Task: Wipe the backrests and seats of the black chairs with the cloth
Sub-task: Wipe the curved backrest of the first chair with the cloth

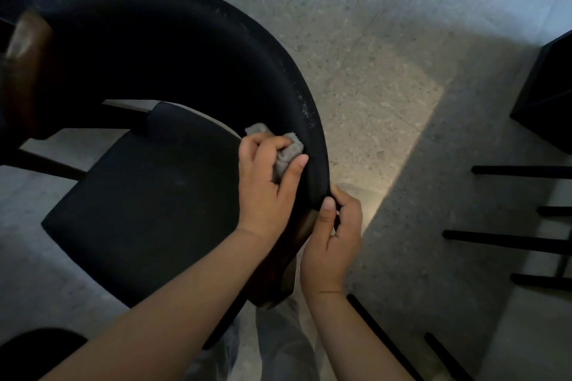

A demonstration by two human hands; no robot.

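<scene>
Cloth on the backrest!
Left hand (266, 182) pinched the grey cloth (286, 153) against the curved backrest (297, 86); right hand (332, 241) gripped its end.

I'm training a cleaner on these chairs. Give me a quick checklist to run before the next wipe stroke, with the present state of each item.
1. Cloth gripped in left hand: ok.
2. Cloth touching backrest: ok, on its inner face.
3. Right hand steadying the backrest's end: ok.
4. Dust along backrest top edge: not ok, pale specks remain.
5. Seat wiped: cannot tell.
6. Floor clear behind chair: ok.
</scene>
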